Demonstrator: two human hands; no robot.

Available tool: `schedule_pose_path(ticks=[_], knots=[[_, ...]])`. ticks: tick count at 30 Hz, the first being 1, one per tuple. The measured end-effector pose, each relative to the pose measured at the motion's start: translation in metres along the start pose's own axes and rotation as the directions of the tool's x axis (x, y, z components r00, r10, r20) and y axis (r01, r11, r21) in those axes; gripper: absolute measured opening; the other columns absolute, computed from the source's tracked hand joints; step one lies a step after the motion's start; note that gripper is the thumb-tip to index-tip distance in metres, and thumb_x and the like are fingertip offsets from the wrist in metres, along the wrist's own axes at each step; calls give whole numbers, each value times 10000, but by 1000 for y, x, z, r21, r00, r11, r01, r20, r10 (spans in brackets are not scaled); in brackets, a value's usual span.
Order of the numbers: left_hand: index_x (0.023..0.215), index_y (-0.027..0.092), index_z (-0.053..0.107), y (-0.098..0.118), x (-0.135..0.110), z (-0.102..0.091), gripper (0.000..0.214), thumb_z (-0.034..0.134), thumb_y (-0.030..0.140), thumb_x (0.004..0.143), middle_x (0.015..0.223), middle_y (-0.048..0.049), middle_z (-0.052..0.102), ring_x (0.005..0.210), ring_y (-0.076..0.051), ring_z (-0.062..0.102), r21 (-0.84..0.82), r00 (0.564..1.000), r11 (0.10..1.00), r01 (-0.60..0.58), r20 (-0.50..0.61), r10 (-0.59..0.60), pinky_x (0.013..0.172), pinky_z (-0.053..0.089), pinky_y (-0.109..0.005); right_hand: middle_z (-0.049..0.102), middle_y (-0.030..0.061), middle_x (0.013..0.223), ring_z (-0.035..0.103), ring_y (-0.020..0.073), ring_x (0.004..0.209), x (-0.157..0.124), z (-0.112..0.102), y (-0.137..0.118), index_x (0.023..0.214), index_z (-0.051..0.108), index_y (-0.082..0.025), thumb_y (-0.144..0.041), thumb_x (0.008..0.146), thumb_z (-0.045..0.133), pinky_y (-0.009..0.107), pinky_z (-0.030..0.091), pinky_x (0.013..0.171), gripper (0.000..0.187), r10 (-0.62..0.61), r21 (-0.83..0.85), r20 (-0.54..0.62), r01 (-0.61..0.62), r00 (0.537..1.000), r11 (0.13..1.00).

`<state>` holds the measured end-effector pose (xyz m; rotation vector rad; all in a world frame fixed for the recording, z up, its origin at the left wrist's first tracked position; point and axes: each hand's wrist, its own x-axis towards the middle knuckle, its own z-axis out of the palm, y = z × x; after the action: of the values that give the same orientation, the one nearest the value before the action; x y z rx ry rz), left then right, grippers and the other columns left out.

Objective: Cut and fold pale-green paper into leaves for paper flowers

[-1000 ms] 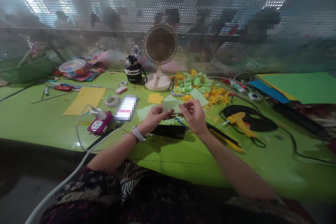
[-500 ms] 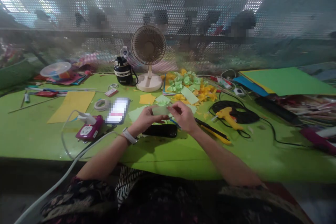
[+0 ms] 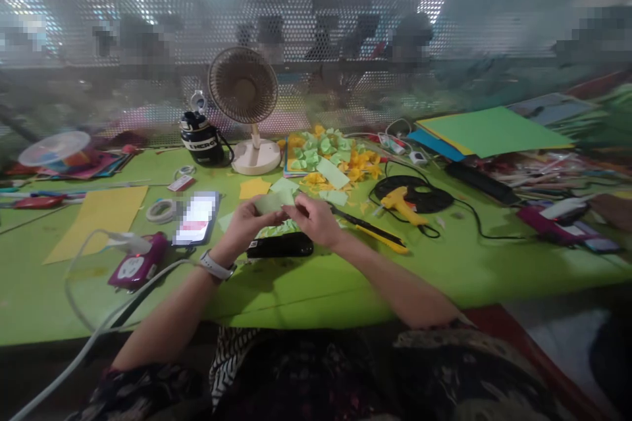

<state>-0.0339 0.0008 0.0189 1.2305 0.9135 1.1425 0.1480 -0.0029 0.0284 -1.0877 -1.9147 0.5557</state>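
A small piece of pale green paper (image 3: 274, 201) is held up between my two hands, over the table's middle. My left hand (image 3: 247, 223) grips its left and lower edge, thumb along the front. Fingers of my right hand (image 3: 313, 218) pinch the right end of the same paper. Right below the hands lies a black stapler-like object (image 3: 280, 245), partly shaded. Green paper scraps lie under and behind my hands. A yellow-handled cutter (image 3: 380, 235) rests to the right of my right hand.
A heap of green and yellow paper flowers (image 3: 326, 151) sits behind my hands, beside a fan (image 3: 255, 154). A yellow glue gun (image 3: 402, 205) lies right. Phone (image 3: 197, 217), tape roll (image 3: 162, 210) and purple power strip (image 3: 141, 263) are left. Another person's hand (image 3: 615, 210) shows far right.
The view has turned to the right, so things on the table appear shifted left. Both hands still hold the green paper. Another person's hand has come into view at far right.
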Motion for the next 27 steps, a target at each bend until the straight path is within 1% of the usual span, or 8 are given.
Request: schedule_pose_path(ticks=[6, 9, 12, 17, 20, 24, 25, 27], knots=[[853, 130, 713, 4, 1, -3, 394, 890, 360, 588, 764, -43, 736, 661, -142, 668, 69, 1000, 997, 24, 10, -25, 645, 556, -245, 378, -49, 584, 335, 122, 545, 1, -1, -2, 662, 336, -239, -672, 892, 436, 270, 268, 557, 500, 6, 47, 20, -7, 1000, 999], [830, 115, 699, 9, -1, -1, 424, 907, 358, 551, 722, -35, 725, 625, -135, 660, 85, 999, 995, 41, -10, -41, 628, 558, -241, 374, -54, 562, 344, 119, 539, 2, -2, -1, 649, 341, -236, -663, 888, 458, 270, 267, 558, 503, 26, 68, 75, -31, 997, 997], [839, 113, 698, 11, -1, -2, 418, 901, 357, 567, 741, -46, 735, 630, -138, 670, 96, 999, 994, 50, -11, -49, 630, 562, -241, 386, -57, 555, 346, 114, 530, 3, -5, -1, 646, 347, -233, -663, 886, 464, 268, 261, 551, 507, 24, 74, 105, -31, 994, 997], [945, 137, 683, 16, 1, -8, 487, 913, 318, 556, 733, -33, 745, 634, -138, 697, 42, 997, 998, 53, -61, -50, 641, 562, -225, 403, -62, 546, 368, 103, 528, 5, -13, -2, 656, 363, -229, -666, 875, 493, 254, 295, 550, 506, 64, 146, 57, -72, 996, 987], [943, 142, 679, 21, 4, -13, 525, 928, 314, 514, 672, -21, 732, 597, -140, 694, 14, 991, 999, 43, -124, -41, 602, 550, -211, 401, -65, 526, 390, 101, 512, 6, -18, -3, 649, 366, -231, -670, 865, 512, 250, 327, 545, 511, 107, 189, 19, -109, 994, 976], [945, 156, 705, 25, 9, -19, 514, 925, 323, 512, 721, -28, 744, 654, -132, 705, -45, 973, 999, -22, -232, 10, 608, 548, -186, 467, -59, 541, 460, 96, 473, 8, -23, -4, 674, 380, -234, -668, 864, 520, 245, 364, 517, 494, 135, 308, -20, -123, 991, 943], [965, 171, 709, 24, 9, -19, 517, 919, 344, 525, 757, -30, 751, 696, -137, 714, -68, 972, 997, -41, -236, 24, 632, 560, -193, 485, -58, 549, 475, 94, 465, 8, -23, -4, 681, 385, -233, -668, 863, 523, 243, 371, 513, 491, 142, 342, -21, -127, 990, 931], [1035, 205, 704, 21, 7, -18, 578, 903, 423, 538, 865, -39, 764, 791, -169, 726, -115, 986, 992, -51, -162, 32, 688, 592, -246, 509, -54, 559, 500, 92, 464, 7, -21, -5, 689, 404, -227, -663, 858, 538, 240, 382, 516, 486, 146, 372, 20, -143, 989, 917]])
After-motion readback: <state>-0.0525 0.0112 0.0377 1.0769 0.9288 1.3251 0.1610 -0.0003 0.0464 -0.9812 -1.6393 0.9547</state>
